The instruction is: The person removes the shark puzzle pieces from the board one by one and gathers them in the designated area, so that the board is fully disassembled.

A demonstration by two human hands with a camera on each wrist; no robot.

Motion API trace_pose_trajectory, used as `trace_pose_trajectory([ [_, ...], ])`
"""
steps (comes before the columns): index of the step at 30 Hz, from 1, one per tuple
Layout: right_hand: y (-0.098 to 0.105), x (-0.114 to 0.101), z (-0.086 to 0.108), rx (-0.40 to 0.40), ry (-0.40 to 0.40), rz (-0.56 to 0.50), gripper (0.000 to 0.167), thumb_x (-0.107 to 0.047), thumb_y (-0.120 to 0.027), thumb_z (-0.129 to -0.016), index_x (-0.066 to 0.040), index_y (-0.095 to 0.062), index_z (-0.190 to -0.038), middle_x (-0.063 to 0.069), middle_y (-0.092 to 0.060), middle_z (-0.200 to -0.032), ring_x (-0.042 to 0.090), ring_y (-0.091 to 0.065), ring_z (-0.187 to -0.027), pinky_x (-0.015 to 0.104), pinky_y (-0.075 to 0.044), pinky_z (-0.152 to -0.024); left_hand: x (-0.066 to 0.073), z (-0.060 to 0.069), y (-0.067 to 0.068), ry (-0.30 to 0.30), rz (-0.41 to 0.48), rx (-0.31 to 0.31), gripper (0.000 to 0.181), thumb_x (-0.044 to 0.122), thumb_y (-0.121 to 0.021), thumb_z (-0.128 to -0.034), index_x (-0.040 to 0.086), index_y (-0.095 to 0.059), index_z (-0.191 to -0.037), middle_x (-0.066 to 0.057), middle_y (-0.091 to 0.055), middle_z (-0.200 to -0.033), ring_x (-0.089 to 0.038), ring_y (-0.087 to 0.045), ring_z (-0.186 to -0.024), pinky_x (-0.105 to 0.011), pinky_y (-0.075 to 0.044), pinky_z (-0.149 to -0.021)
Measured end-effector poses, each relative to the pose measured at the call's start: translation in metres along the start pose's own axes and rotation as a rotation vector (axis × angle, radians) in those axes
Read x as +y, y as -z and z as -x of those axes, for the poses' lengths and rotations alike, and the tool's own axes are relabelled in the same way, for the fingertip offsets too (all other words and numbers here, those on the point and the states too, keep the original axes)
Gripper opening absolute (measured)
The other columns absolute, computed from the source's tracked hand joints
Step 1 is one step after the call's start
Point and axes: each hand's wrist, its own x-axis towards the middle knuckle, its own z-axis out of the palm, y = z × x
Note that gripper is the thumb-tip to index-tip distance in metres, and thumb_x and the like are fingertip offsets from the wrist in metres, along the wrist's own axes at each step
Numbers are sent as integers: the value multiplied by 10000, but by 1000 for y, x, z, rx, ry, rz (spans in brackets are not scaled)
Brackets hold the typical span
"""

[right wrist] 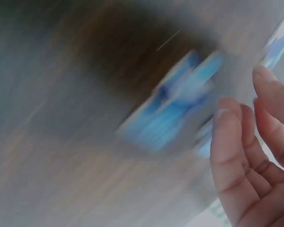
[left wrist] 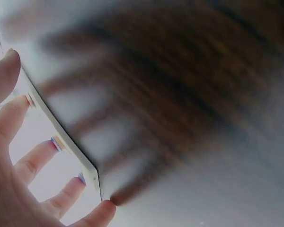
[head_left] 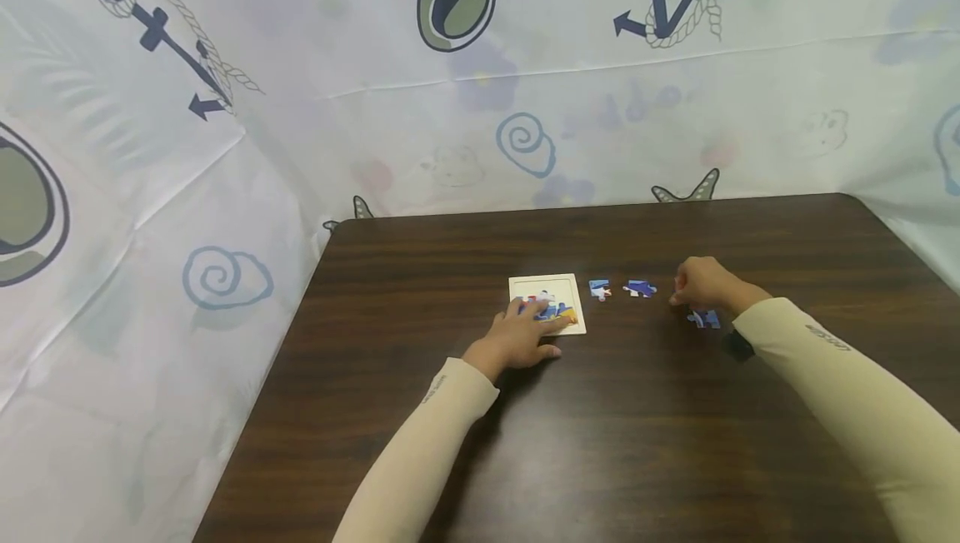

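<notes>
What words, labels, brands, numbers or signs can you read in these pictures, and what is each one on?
None is readable.
Right sleeve: dark print, too small and blurred to read.
Left sleeve: small print, also unreadable.
Backdrop: faint purple marks, too washed-out to tell whether they are letters.
Puzzle board and loose pieces: no lettering I can make out.

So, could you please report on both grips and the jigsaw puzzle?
Left grip resting on partly filled jigsaw tray. Right grip near loose jigsaw pieces, hold unclear. View of tray partly blocked.
</notes>
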Motion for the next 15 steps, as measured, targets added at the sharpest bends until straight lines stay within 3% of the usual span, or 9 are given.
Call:
trace_pose_trajectory([
  [3, -7, -35, -16, 11, 89, -10, 145, -80, -684, -818, 33, -610, -765, 101, -612, -703, 125, -582, -557, 218, -486, -516, 0, 0, -2, 5, -41, 21, 569, 470, -531, -927, 435, -313, -1451, 6, -213, -1598, -360, -184, -1466, -541, -270, -1145],
  [10, -27, -101, -49, -34, 180, -30, 122, -61, -619, -885, 52, -649, -919, 203, -675, -897, 193, -641, -647, 227, -516, -562, 7, 1, -5, 5, -155, 56, 568, 505, -519, -919, 417, -334, -1449, 13, -228, -1593, -371, -224, -1459, -521, -305, -1129],
  [15, -40, -126, -66, -48, 208, 3, 232, -67, -594, -908, 83, -636, -1081, 247, -649, -1070, 294, -654, -888, 330, -567, -767, 13, 4, -6, -27, -261, 43, 540, 498, -423, -966, 366, -303, -1476, 78, -232, -1593, -298, -219, -1477, -490, -322, -1135],
])
